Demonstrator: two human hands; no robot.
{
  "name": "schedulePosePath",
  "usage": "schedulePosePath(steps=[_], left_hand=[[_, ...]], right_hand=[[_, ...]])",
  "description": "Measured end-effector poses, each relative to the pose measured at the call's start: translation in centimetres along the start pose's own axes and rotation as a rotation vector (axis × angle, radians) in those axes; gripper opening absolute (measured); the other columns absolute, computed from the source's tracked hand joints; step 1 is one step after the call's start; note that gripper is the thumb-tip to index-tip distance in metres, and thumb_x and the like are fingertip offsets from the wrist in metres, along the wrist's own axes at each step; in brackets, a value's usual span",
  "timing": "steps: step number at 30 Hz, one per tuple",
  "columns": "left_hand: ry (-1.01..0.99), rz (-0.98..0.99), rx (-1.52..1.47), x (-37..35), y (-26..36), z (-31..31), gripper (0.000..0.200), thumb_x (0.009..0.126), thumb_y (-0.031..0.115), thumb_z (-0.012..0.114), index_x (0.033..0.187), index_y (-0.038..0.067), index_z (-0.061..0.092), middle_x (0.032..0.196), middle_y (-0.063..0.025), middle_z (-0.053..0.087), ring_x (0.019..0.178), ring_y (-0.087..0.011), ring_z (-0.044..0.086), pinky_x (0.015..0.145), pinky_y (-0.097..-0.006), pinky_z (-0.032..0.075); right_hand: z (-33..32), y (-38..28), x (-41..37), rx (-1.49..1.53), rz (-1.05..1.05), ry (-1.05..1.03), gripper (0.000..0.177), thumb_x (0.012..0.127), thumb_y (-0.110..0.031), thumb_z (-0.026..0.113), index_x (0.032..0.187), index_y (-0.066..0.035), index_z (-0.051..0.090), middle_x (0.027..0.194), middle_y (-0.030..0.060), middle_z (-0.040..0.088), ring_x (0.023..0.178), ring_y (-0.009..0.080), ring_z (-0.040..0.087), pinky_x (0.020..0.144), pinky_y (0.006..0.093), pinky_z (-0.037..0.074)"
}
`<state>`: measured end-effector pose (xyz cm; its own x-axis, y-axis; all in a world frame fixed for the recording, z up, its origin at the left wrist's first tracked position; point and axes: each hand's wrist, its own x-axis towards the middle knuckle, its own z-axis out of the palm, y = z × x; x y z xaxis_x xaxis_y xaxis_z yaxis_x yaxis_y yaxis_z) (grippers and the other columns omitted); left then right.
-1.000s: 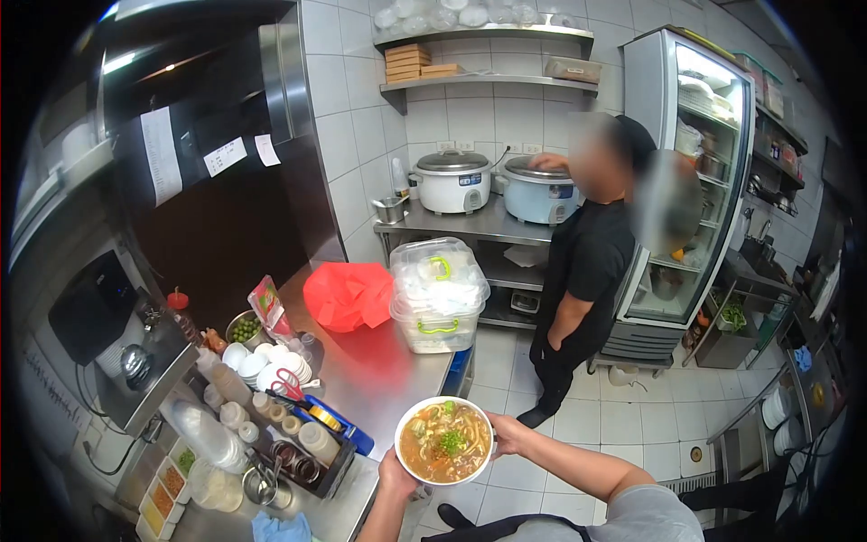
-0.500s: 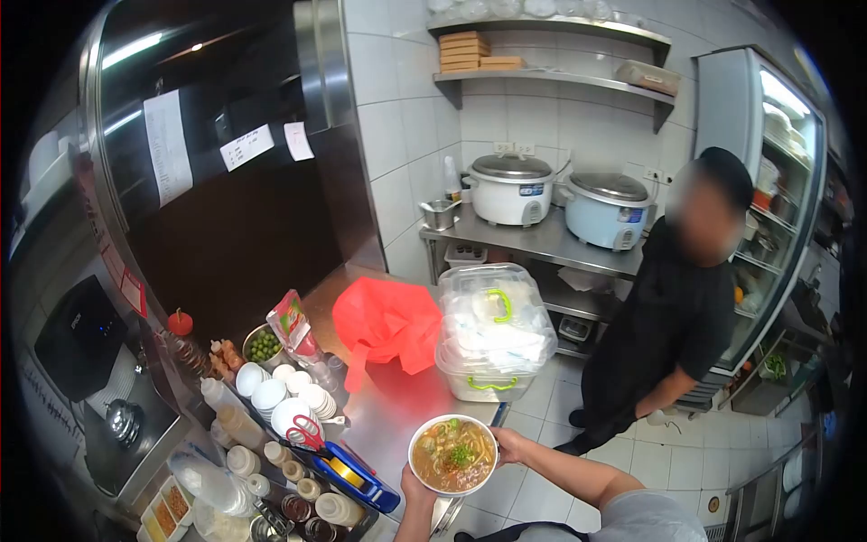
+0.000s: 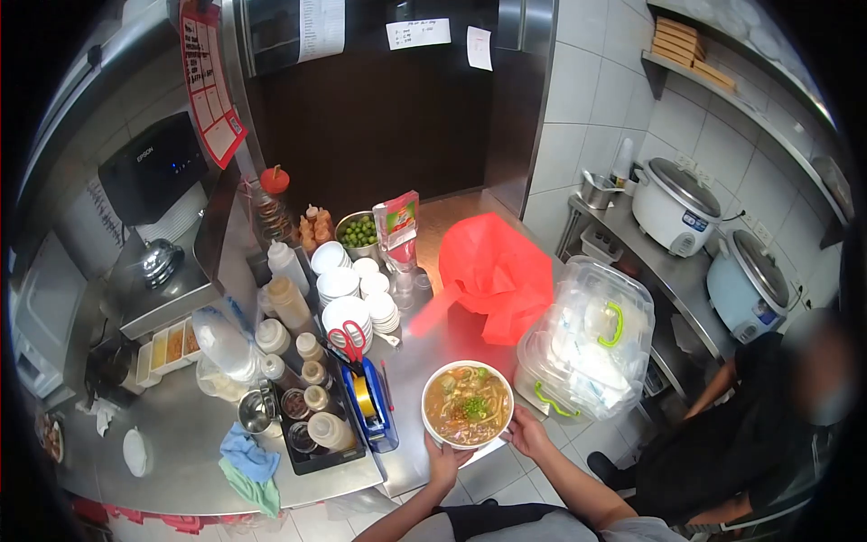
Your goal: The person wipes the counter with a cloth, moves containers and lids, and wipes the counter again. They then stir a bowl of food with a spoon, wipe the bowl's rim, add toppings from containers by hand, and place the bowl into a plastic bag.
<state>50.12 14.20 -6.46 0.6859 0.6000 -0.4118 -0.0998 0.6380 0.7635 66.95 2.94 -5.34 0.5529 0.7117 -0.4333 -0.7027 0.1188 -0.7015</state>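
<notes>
A round white bowl of soup with noodles and chopped green topping is held level between my two hands at the counter's front edge. My left hand supports its lower left side. On the right side, my right hand grips the rim and wall. Behind the bowl lies a red bag, crumpled on the steel counter. Right of the bowl stands a clear lidded box with green handles and white packets inside. A blue tape dispenser with red-handled scissors is at the left.
Sauce bottles fill a black tray beside stacked white cups. Cloths lie at the counter's front left. Green limes sit in a metal bowl. Rice cookers stand on a side shelf. A person in black is at the right.
The view has turned left, so the counter's left part shows more. The bowl, still in both hands, is now nearer the counter and the tape dispenser's right side. The person appears farther right.
</notes>
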Motion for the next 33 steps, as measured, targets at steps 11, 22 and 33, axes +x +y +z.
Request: schedulePosePath(steps=[11,22,33], left_hand=[[0.187,0.105,-0.088,4.9,0.1,1.9,0.050,0.098,0.010,0.028,0.139,0.022,0.001,0.133,-0.0252,0.031,0.105,-0.0417,0.055,0.080,-0.0471,0.056],[0.091,0.110,-0.095,9.0,-2.1,2.5,0.042,0.089,0.000,0.045,0.127,0.014,0.031,0.108,-0.0179,0.053,0.076,-0.0252,0.061,0.059,-0.0335,0.054],[-0.243,-0.303,0.080,-1.6,0.9,22.4,0.105,0.072,0.060,0.065,0.142,0.008,0.007,0.145,-0.0159,0.021,0.131,-0.0335,0.028,0.105,-0.0501,0.028]], right_hand=[[-1.0,-10.0,-14.4,-0.615,0.169,-0.237,0.048,0.091,-0.031,0.055,0.133,-0.011,0.042,0.130,0.0122,0.045,0.119,0.0221,0.047,0.090,0.0430,0.046],[-4.7,-15.2,-17.8,-0.569,0.257,-0.395,0.040,0.095,-0.028,0.046,0.121,0.002,0.050,0.122,0.0156,0.055,0.115,0.0253,0.052,0.094,0.0390,0.043],[-19.0,-43.1,7.9,-1.678,-0.578,0.450,0.057,0.092,-0.053,0.041,0.128,-0.009,0.049,0.127,0.0173,0.052,0.118,0.0268,0.047,0.099,0.0446,0.032]])
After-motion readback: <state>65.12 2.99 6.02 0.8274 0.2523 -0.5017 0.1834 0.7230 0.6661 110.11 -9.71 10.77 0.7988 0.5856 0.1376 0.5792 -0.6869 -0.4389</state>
